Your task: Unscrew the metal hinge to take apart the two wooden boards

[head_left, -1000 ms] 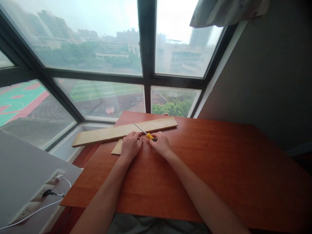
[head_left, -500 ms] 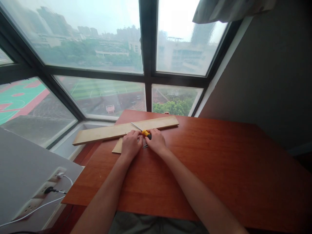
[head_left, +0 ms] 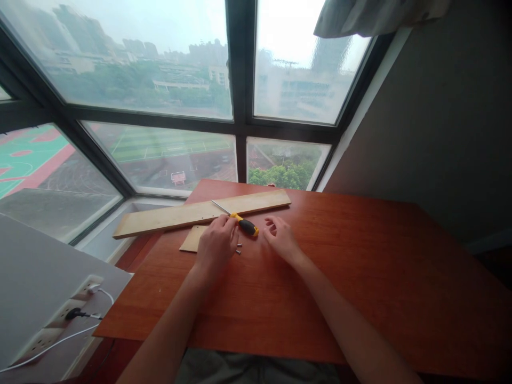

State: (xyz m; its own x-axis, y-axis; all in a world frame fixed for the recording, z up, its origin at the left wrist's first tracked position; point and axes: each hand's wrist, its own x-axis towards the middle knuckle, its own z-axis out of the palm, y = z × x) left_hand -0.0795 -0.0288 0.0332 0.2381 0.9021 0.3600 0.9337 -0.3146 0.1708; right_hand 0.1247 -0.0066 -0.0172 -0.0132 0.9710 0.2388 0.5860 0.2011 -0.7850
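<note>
A screwdriver (head_left: 247, 227) with a black-and-yellow handle slants over the table, its metal shaft across a long wooden plank (head_left: 172, 214). My left hand (head_left: 218, 240) is closed at the yellow collar of the screwdriver; its fingertips are partly hidden. Just right of the handle end, my right hand (head_left: 280, 237) is apart from it, fingers loosely curled and open, with nothing visible in them. Under and beside my left hand lies a smaller wooden board (head_left: 190, 240), partly covered. Two small screws (head_left: 239, 252) rest on the table beside my left fingers.
The reddish-brown wooden table (head_left: 360, 277) reaches to the windows (head_left: 160, 149) at the back. The long plank overhangs its left edge. On the low wall at left, sockets (head_left: 60, 314) hold plugs and a white cable (head_left: 48, 346).
My right hand has let go of the screwdriver handle and moved right. The handle now points farther right and toward me, and the screws beside my left hand show more clearly.
</note>
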